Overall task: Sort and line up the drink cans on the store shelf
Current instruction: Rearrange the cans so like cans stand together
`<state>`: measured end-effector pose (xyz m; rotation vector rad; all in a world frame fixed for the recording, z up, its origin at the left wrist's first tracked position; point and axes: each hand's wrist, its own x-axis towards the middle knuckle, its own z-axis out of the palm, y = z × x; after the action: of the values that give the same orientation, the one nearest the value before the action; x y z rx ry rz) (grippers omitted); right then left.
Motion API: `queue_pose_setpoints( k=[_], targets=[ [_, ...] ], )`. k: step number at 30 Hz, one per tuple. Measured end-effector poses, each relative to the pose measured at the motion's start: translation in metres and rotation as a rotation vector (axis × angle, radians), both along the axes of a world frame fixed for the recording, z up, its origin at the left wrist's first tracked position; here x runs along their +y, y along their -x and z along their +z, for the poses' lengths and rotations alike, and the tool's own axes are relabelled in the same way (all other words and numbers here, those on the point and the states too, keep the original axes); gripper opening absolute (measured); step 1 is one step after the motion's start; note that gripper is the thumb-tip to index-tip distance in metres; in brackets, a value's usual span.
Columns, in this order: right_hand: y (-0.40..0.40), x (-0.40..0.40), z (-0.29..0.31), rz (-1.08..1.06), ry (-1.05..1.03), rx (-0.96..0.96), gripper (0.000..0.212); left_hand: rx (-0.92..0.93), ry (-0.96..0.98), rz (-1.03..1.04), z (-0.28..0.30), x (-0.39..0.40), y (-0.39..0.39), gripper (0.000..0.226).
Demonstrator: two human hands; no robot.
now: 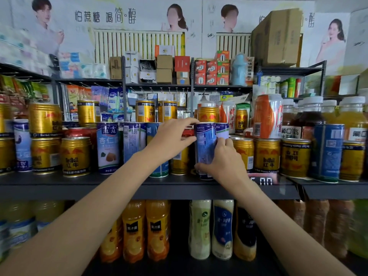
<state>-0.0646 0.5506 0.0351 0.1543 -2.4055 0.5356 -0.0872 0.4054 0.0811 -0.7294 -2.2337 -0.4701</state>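
A tall blue-and-white cylindrical drink can is held upright, long axis vertical, at the front of the dark metal shelf, its printed text panel turned outward. The left hand is curled round its upper part, fingers over the rim and thumb on the side. The right hand grips its lower half, fingers pressed together and wrapped round the body. A second blue-and-white can is seen just behind it. Similar tall blue-and-white cans stand to the left; short gold energy-drink cans are stacked close on both sides. The can's base sits near the shelf's front edge, beside a red price tag. Little free room is seen between neighbouring cans.
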Motion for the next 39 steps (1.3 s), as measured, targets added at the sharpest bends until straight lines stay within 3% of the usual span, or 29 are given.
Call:
queue_pose_setpoints(
  k=[4,8,13,17,19,21,25,35,39],
  targets=[
    [0.002,-0.005,-0.006,-0.05,0.0,0.046,0.075,0.274,0.129,0.324,-0.013,-0.006,0.004,0.029],
    [0.008,-0.01,-0.013,-0.054,0.002,0.094,0.076,0.408,0.239,0.38,-0.034,-0.014,0.007,0.018],
    [0.0,-0.01,-0.011,-0.094,-0.007,0.147,0.088,0.545,-0.004,0.366,-0.038,-0.041,0.003,0.035],
    [-0.017,-0.026,0.015,0.094,-0.04,0.366,0.061,0.355,-0.372,0.362,-0.035,-0.068,-0.007,0.051],
    [-0.013,-0.048,0.021,0.248,-0.024,0.248,0.054,0.274,-0.524,0.311,-0.038,-0.073,-0.01,0.058],
    [-0.004,-0.068,0.018,0.348,0.039,0.113,0.064,0.16,-0.605,0.27,-0.045,-0.079,-0.011,0.067],
    [0.011,-0.089,0.007,0.394,0.067,0.098,0.095,-0.063,-0.582,0.234,-0.066,-0.092,-0.008,0.087],
    [0.026,-0.092,0.014,0.424,0.12,0.064,0.088,-0.158,-0.546,0.196,-0.067,-0.13,-0.009,0.091],
    [0.025,-0.092,0.017,0.415,0.117,0.067,0.084,-0.099,-0.426,0.263,-0.068,-0.133,-0.01,0.092]
  ],
)
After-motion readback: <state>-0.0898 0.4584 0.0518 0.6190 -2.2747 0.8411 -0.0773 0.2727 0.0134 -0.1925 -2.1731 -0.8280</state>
